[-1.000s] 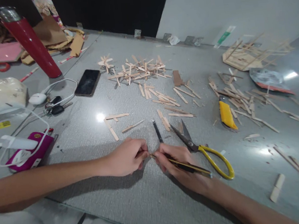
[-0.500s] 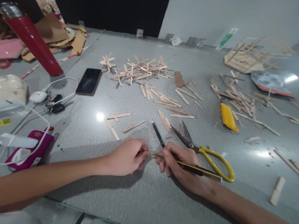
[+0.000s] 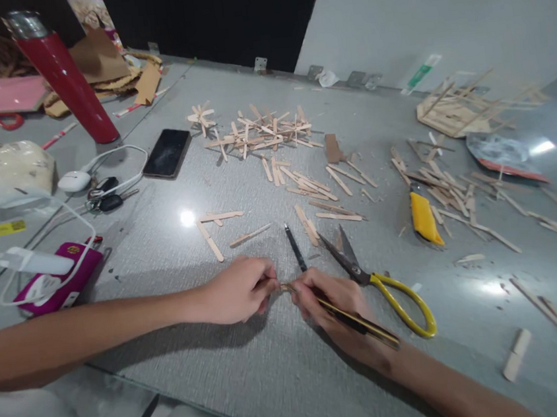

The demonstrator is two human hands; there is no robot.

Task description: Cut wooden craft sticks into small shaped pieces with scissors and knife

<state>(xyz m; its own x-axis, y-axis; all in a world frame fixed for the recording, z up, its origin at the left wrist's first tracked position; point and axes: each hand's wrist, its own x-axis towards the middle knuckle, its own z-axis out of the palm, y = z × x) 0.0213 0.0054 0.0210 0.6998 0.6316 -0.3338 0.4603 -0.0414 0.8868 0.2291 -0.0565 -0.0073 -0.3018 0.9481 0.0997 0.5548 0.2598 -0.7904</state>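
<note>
My left hand [image 3: 240, 291] is closed in a pinch, its fingertips close to those of my right hand. What it pinches is mostly hidden; only a small tan bit shows between the hands. My right hand [image 3: 336, 305] grips a slim black-and-gold pencil [image 3: 363, 324], its front end pointing at the left fingertips. Just beyond the right hand lies a dark pen [image 3: 293, 245]. Scissors with yellow handles [image 3: 410, 301] rest open beside the right wrist. Ahead of the left hand are a few wooden craft sticks [image 3: 210, 242] and a thin-bladed tool [image 3: 250, 236].
Farther back lie joined craft sticks [image 3: 263, 132] and a phone [image 3: 167, 154]. To the right are a yellow cutter [image 3: 425, 216], loose sticks [image 3: 442, 181] and a stick frame [image 3: 452, 114]. A red bottle [image 3: 66, 85], a mouse [image 3: 74, 181] and a purple box [image 3: 61, 278] are on the left.
My right hand has shifted slightly, and the pencil's rear end has moved left and a little down. My left hand stays nearly where it was, still pinching.
</note>
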